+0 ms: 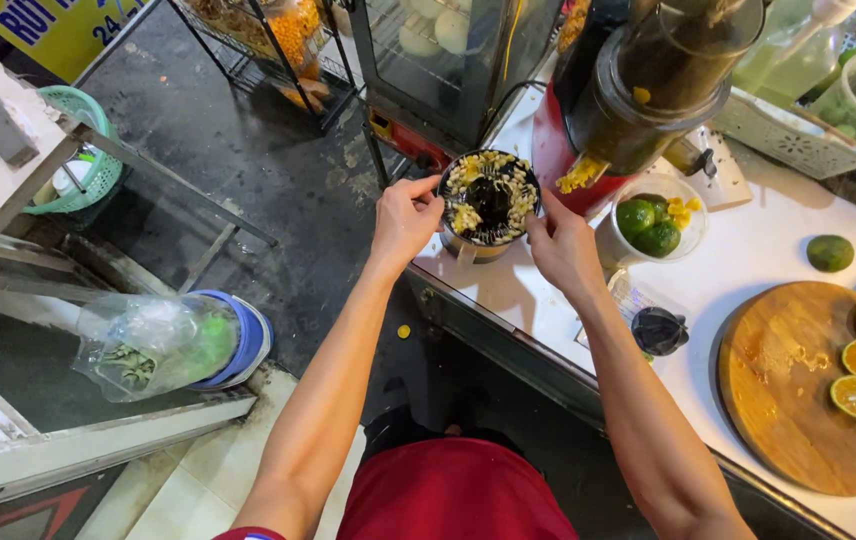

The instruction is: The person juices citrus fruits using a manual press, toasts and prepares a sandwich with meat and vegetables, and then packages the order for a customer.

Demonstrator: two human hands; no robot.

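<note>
A round black strainer full of yellow pulp [489,197], over a metal cup at the white counter's [768,250] edge, is pinched at its rim by left hand [404,218] and right hand [561,245], fingers closed on it.

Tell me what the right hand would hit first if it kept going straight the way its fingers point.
The right hand points up and slightly left, its fingertips already on the rim of the round black strainer full of yellow pulp. Pushing on, it would press into that strainer first; past it stands the glass-fronted display cabinet, though depth is unclear.
</note>
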